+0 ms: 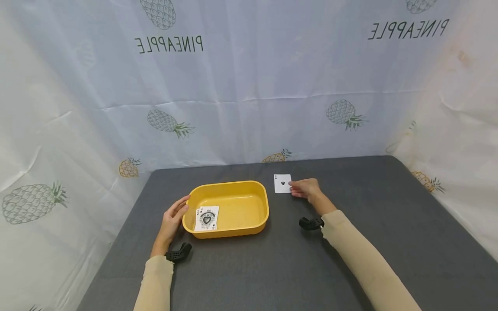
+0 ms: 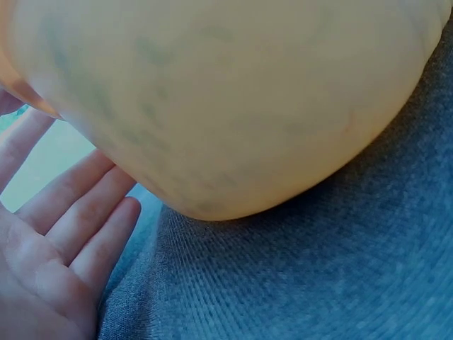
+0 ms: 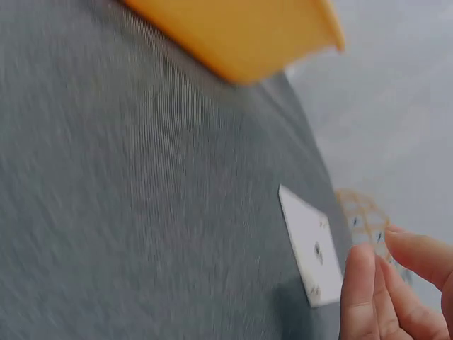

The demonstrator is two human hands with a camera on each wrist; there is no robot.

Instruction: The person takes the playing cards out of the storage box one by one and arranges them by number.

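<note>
Fingertips of the right hand touch the ace of clubs; the flat left hand rests against the yellow tub. Backdrop reads PINEAPPLE.

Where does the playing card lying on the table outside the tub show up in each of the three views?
Head: the card lies face up right of centre, just beyond the yellow tub, at the right hand fingertips.
Left wrist: not in it; only the tub wall and the left hand.
Right wrist: lower right, seen edge-on beside the fingers.
Shared landmark: the yellow tub.
</note>
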